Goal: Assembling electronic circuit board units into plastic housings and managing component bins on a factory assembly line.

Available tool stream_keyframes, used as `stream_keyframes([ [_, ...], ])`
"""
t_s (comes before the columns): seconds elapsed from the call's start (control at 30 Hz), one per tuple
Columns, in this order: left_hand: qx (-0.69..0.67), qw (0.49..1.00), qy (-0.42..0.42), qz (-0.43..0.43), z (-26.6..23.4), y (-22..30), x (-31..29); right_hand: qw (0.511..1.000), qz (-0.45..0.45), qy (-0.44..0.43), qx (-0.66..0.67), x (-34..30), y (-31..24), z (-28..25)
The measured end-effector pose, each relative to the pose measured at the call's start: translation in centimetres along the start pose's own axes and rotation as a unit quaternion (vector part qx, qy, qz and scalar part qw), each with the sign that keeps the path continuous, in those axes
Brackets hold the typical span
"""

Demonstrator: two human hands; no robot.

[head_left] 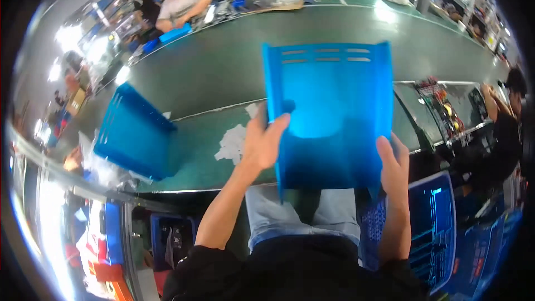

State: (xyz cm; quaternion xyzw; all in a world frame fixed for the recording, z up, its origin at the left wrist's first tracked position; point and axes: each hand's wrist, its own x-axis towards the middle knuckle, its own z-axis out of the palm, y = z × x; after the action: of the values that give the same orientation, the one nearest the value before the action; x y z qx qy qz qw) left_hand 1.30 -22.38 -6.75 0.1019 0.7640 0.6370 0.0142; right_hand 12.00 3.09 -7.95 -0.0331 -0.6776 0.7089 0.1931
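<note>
Left hand [262, 145] and right hand [394, 164] grip a blue plastic tray [329, 114].

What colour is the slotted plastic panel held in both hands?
Bright blue: the slotted plastic panel shows best in the head view.

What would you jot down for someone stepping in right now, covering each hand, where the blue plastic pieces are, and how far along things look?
Left hand: gripping the left edge of the blue tray, fingers curled over its front.
Right hand: holding the tray's lower right edge.
The tray is held up above the lap, slotted end away from the person, clear of the green table.
A second blue tray stands tilted on the table to the left, untouched. A blue crate sits low on the right.
Done: one tray is in hand.
Left: it has not been set down; the second tray has not been picked up.
</note>
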Motion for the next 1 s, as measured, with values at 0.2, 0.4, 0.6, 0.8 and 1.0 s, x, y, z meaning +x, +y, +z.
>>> stream_keyframes([
  [0.2, 0.044, 0.997, -0.047, 0.032, -1.8, -10.5, 1.6, 0.985, 0.058, -0.067, -0.147, 0.6, -0.2, -2.5],
  [0.4, -0.172, 0.963, -0.074, -0.194, 4.6, -5.6, -0.3, 0.824, -0.103, 0.228, -0.508, 2.4, 5.6, -12.4],
  [0.6, -0.119, 0.963, -0.122, -0.209, 10.9, -5.5, 2.7, 0.734, 0.005, 0.239, -0.636, 4.0, 9.0, -23.3],
  [0.8, -0.045, 0.979, -0.102, -0.172, 14.8, -6.6, 4.8, 0.770, 0.065, 0.070, -0.631, 5.9, 9.9, -24.7],
  [1.0, 0.023, 0.979, -0.111, -0.170, 18.1, -10.8, 6.5, 0.835, 0.044, 0.067, -0.545, 6.0, 10.4, -26.2],
])
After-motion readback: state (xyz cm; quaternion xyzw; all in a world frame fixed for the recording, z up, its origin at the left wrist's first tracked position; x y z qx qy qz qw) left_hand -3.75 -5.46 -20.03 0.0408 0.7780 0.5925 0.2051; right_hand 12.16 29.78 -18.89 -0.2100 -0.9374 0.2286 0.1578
